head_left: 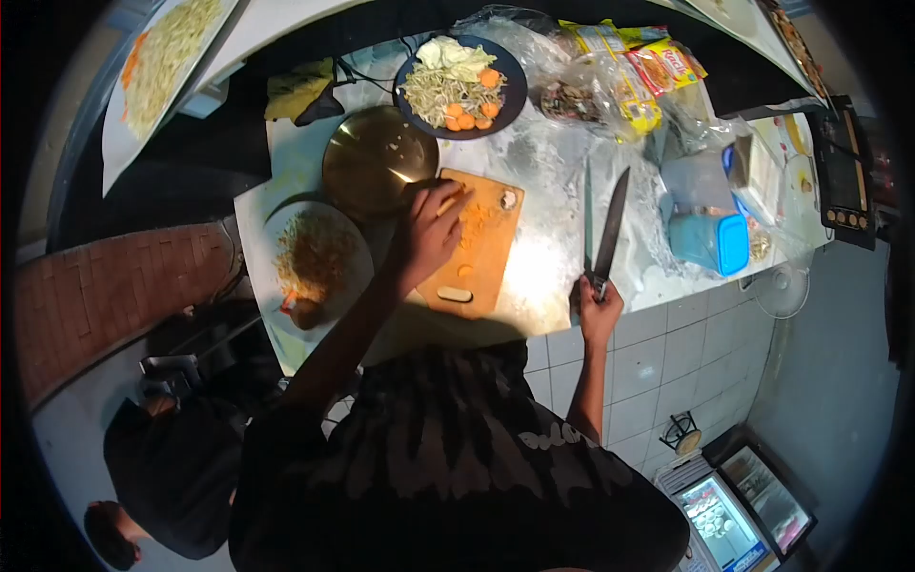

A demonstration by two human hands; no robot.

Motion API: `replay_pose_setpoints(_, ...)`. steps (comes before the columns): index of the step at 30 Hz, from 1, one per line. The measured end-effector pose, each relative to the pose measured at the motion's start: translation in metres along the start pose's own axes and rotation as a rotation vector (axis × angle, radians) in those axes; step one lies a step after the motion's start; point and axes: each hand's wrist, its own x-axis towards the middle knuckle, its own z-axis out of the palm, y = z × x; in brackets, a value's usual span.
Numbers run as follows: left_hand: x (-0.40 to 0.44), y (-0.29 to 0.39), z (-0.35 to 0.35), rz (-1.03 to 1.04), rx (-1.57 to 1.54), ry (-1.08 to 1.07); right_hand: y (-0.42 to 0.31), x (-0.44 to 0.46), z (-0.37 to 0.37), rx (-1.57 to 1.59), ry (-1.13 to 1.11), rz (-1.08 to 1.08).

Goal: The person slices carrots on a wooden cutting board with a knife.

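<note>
My left hand (434,232) is over the left side of a wooden cutting board (493,262), its fingers stretched out and somewhat apart with nothing visible in them. Small chopped orange pieces (474,227) lie on the board, along with a small whitish piece (508,199) near its top right corner. Just beyond my fingers is a shiny metal bowl (367,157) with a few scraps inside. To the right of the board, my right hand (599,303) grips the handle of a long knife (613,214), blade pointing away from me. A narrow greenish strip (588,205) runs beside the blade; its kind is unclear.
A dark plate (520,91) holds cabbage, bean sprouts and carrot slices. On the left stands a plate (357,253) of shredded food. Seasoning packets (662,67), plastic bags and a blue-lidded container (731,244) are on the right. Another person (176,477) is at lower left.
</note>
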Motion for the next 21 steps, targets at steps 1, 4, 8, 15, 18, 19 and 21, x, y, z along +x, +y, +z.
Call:
replay_pose_setpoints(1, 0.001, -0.003, 0.007, -0.035, 0.010, 0.066, -0.004, 0.001, 0.000, 0.034, -0.010, -0.002)
replay_pose_setpoints(4, 0.005, 0.007, 0.014, -0.085, 0.021, 0.200, 0.002, 0.003, -0.006, -0.002, -0.050, -0.013)
replay_pose_setpoints(8, 0.013, 0.000, 0.024, -0.148, 0.043, 0.228, 0.016, 0.014, -0.008, -0.090, -0.079, -0.105)
replay_pose_setpoints(15, -0.004, 0.010, 0.039, -0.405, -0.291, 0.420, 0.026, 0.022, -0.016, -0.125, -0.207, -0.197)
replay_pose_setpoints(18, -0.024, 0.012, 0.049, -0.384, -0.328, 0.584, 0.026, 0.019, -0.017, -0.092, -0.283, -0.187)
replay_pose_setpoints(19, -0.029, 0.016, 0.052, -0.432, -0.358, 0.639, 0.024, 0.017, -0.018, -0.097, -0.283, -0.175)
replay_pose_setpoints(21, -0.031, 0.021, 0.060, -0.489, -0.337, 0.598, 0.025, 0.011, -0.019, -0.161, -0.225, -0.318)
